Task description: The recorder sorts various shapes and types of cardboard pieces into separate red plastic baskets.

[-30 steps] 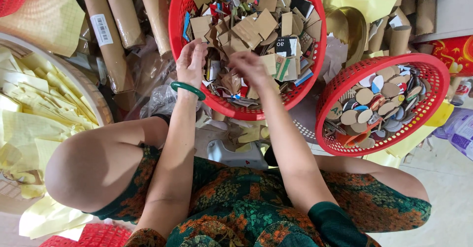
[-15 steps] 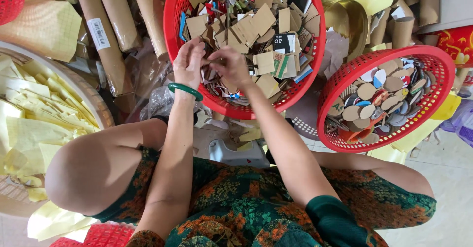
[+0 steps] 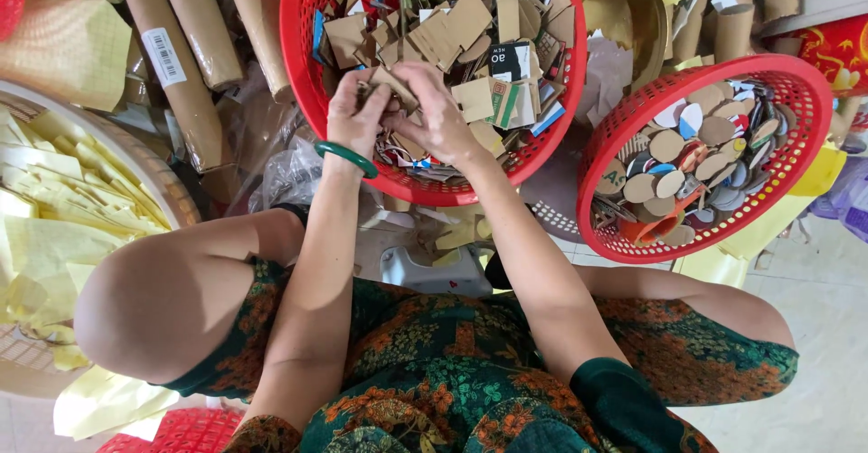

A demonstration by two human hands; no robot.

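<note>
Both hands over the big red basket (image 3: 303, 73)
Left hand (image 3: 357, 118) and right hand (image 3: 434, 114) touch, fingers closed on 1 cardboard piece (image 3: 389, 84) between them.

Smaller red basket (image 3: 796, 91) of round discs; yellow paper sheets (image 3: 54, 227); cardboard tubes (image 3: 181, 64)

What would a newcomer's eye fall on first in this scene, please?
Two red baskets: the large red basket at top centre, heaped with square cardboard pieces, and the smaller red basket at right, holding round discs. Over the large one, the left hand and right hand together grip some cardboard.
</note>
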